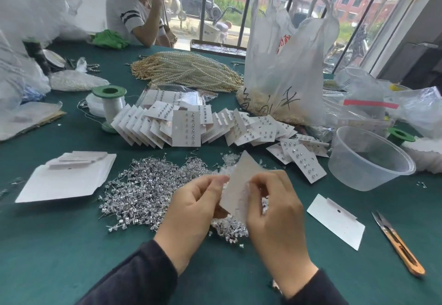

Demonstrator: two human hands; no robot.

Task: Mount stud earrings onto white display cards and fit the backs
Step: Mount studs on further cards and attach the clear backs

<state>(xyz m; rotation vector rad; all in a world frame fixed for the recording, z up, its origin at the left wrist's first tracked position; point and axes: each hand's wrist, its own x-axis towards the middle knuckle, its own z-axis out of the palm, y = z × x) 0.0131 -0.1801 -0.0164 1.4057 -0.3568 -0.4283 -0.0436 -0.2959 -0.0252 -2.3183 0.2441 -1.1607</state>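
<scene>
Head view: your left hand [195, 206] and right hand [275, 211] pinch 1 tilted display card [241, 182], long axis pointing away; stud pile [148, 185] lies left, nearer your left hand.

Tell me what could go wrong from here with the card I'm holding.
1. The left hand and right hand pinch the card directly above the studs; a dropped back could easily get lost among them.
2. The card is tilted in the air with nothing behind it, so a hard push may crease it.
3. The snips lie beside the right arm; a careless sweep might catch them.
</scene>
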